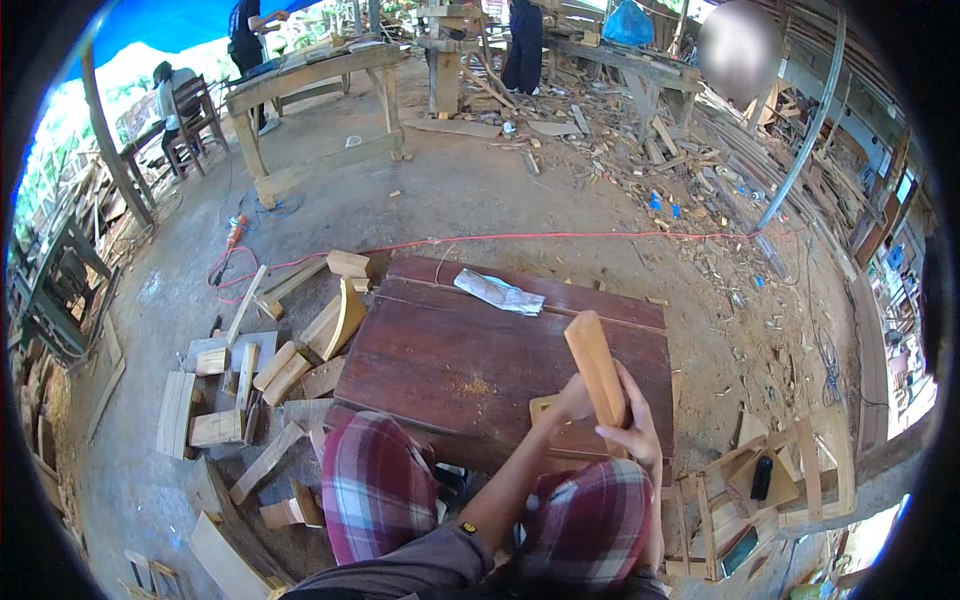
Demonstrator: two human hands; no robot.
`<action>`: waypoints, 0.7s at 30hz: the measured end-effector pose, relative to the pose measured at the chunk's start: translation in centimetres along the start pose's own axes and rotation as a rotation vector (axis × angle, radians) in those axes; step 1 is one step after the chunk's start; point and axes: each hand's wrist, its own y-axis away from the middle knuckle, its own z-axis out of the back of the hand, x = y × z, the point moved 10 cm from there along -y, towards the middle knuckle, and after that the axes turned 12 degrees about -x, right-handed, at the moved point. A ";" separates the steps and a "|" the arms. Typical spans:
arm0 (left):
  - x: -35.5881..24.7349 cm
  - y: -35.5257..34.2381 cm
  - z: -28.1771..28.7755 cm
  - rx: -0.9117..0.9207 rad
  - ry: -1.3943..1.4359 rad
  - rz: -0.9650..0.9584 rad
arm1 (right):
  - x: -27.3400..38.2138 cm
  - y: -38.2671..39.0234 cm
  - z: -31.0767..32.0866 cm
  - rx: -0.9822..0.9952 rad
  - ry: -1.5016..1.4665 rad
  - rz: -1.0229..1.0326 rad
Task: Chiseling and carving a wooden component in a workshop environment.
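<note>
A shaped length of light brown wood (597, 362) stands tilted over the right part of a low dark red-brown wooden table (430, 350). My right hand (637, 420) is closed around its right side, with the thumb across the near face. Against its left side is my left hand (574, 398); those fingers are hidden behind the wood, so their grip does not show. A small pale wooden piece (541, 408) lies on the tabletop beside my left hand. Farther back rests a crumpled, whitish folded sheet (500, 292). Fine sawdust (472, 385) dots the middle of the tabletop.
Cut wooden blocks (285, 372) lie heaped left of the table. Right of it are wooden frames (806, 470) with a black object (762, 478) on them. A red cord (560, 236) crosses the floor beyond. Workbenches (310, 80) and other people (245, 40) are farther off.
</note>
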 end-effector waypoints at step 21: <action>-4.5 -0.5 1.2 -0.602 0.124 0.226 | -11.8 6.1 12.5 -0.815 -0.060 -0.233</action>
